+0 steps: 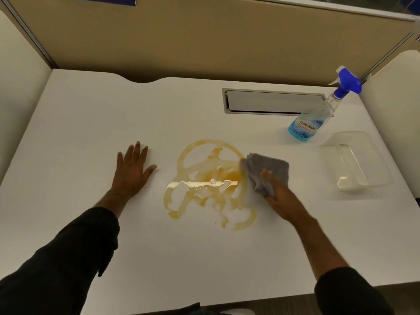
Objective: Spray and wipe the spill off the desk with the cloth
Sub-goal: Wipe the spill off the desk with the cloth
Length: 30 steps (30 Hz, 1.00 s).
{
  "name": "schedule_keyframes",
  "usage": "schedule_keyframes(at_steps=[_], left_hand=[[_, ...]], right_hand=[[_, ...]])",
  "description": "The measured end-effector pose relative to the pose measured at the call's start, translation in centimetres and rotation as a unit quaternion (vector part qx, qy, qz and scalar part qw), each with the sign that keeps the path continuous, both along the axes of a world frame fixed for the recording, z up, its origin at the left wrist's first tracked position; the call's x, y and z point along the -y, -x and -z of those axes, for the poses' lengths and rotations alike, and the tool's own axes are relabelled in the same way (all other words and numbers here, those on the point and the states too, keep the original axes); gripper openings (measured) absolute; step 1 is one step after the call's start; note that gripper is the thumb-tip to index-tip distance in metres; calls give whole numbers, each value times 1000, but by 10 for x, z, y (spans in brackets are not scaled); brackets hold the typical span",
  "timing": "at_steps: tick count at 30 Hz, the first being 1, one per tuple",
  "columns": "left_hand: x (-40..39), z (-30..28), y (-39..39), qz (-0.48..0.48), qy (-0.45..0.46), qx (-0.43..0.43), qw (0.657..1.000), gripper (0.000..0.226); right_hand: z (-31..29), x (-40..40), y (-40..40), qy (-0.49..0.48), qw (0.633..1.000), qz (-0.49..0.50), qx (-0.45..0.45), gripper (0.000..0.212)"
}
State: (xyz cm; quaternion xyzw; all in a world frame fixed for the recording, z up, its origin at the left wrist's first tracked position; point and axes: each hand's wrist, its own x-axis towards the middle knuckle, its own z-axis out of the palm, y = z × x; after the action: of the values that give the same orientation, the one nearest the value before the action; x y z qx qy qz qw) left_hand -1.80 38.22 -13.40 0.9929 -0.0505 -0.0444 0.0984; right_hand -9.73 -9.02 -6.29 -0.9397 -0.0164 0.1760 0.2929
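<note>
An amber liquid spill (209, 183) spreads in rings and streaks across the middle of the white desk (91, 123). My right hand (281, 198) presses a folded grey cloth (266, 171) flat on the desk at the spill's right edge. My left hand (133, 169) rests palm down with fingers spread, to the left of the spill and apart from it. A clear spray bottle (318, 114) with blue liquid and a blue trigger head stands at the back right, beyond the cloth, with no hand on it.
An upturned clear plastic container (356, 164) lies to the right of the cloth. A grey cable hatch (272, 102) is set into the desk behind the spill. Tan partition walls (204, 37) enclose the back and sides.
</note>
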Motion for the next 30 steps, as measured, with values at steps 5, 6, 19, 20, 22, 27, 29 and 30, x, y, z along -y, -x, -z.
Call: schedule_keyframes(at_steps=[5, 6, 19, 20, 22, 27, 29, 30], left_hand=[[-3, 4, 0, -7, -13, -1, 1000, 70], [-4, 5, 1, -4, -14, 1, 1000, 71], [-10, 22, 0, -11, 1, 29, 1000, 69], [-10, 22, 0, -11, 1, 31, 999, 69], [-10, 22, 0, -10, 1, 36, 999, 69], [-11, 23, 1, -10, 3, 39, 999, 68], [-11, 23, 1, -11, 6, 38, 999, 67], [-11, 23, 1, -12, 6, 38, 999, 67]], right_hand=[[38, -29, 30, 150, 985, -52, 69, 78], [41, -31, 33, 160, 984, -49, 68, 84], [36, -64, -15, 137, 967, 201, 79, 53], [37, -64, -19, 102, 966, 225, 72, 48], [35, -59, -24, 22, 960, 273, 67, 42], [36, -51, -24, 21, 960, 260, 105, 47], [47, -58, -17, 172, 962, 195, 82, 64], [53, -63, -14, 232, 955, 172, 71, 72]])
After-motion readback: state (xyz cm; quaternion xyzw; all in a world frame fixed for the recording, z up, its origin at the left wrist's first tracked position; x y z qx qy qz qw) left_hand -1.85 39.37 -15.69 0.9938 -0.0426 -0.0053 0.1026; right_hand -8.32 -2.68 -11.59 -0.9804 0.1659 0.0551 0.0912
